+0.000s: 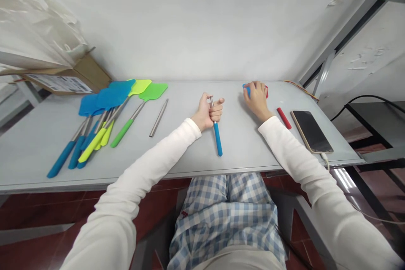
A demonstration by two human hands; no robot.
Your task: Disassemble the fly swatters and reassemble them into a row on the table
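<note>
My left hand (207,112) is closed round the metal shaft of a rod with a blue handle (217,140). The rod's handle end points toward me, and no swatter head shows on its far end. Over at the back right, my right hand (257,99) has its fingers bent down on a flat blue piece (247,88), mostly hidden under the hand. A bit of a red piece (266,91) shows on the hand's other side. Between my left hand and the swatters lies a bare metal tube (158,118).
Several fly swatters with blue and yellow parts (114,95) lie piled at left, beside a green swatter (126,133). Behind them stands a cardboard box (90,71). At right are a red handle (284,118) and a phone (311,130) with a cable. A wall borders the table's back.
</note>
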